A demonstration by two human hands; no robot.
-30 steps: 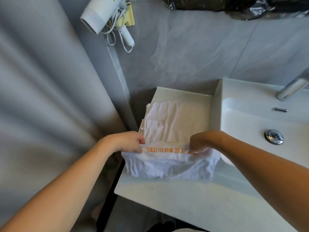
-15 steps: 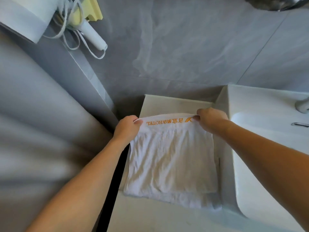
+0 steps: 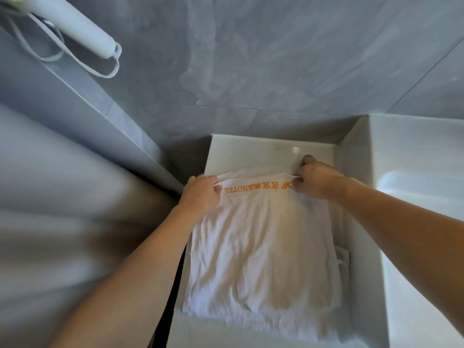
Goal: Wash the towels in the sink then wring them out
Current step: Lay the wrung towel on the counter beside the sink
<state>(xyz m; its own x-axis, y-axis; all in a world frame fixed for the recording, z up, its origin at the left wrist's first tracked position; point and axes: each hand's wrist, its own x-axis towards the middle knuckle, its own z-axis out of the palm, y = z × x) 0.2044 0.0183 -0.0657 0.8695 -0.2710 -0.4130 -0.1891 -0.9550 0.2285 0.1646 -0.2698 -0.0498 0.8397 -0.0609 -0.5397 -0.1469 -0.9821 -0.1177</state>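
left hand [image 3: 200,194] and right hand [image 3: 315,180] each pinch a far corner of the towel [image 3: 263,247] (2 grips keep the edge taut), flat on the bench [image 3: 251,149] beside the sink [image 3: 414,197].

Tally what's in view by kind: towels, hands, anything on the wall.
Towels, white: at least 1, the folded towel; layers beneath unclear
Hands: 2, left hand, right hand, both pinching its far edge
Hair dryers: 1, hair dryer
Total: 4

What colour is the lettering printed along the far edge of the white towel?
Orange, on the wrinkled white cloth towel; the lettering shows best in the head view.
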